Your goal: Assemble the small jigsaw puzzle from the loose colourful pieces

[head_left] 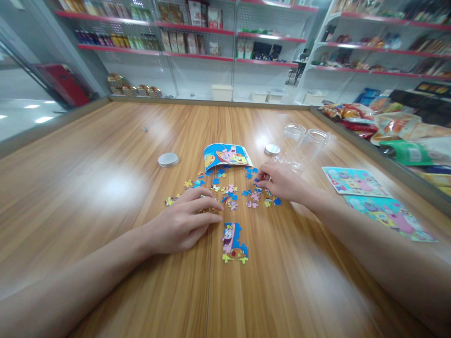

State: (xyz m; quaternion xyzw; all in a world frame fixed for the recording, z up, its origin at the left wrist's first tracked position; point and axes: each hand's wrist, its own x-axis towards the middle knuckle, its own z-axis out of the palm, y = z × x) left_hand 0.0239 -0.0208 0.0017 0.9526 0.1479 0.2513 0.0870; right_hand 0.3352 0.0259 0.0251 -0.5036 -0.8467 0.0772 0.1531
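Several joined jigsaw pieces (235, 252) form a small block with a pink cartoon face, on the near middle of the table. My left hand (188, 216) lies just left and beyond it, fingers spread over loose pieces and partly hiding them. More loose jigsaw pieces (230, 189) are scattered between my hands. On the right of this scatter, my right hand (278, 180) has its fingers curled together, with a blue jigsaw piece (257, 182) at the fingertips. A curved picture card (227, 156) with cartoon figures stands arched behind the pieces.
Two clear jars (317, 145) stand beyond my right hand, near a silver lid (272, 149). Another silver lid (168, 160) lies to the left. Two cartoon picture sheets (355, 181) lie at right, beside packaged goods (405, 129). Stocked shelves (197, 54) line the back.
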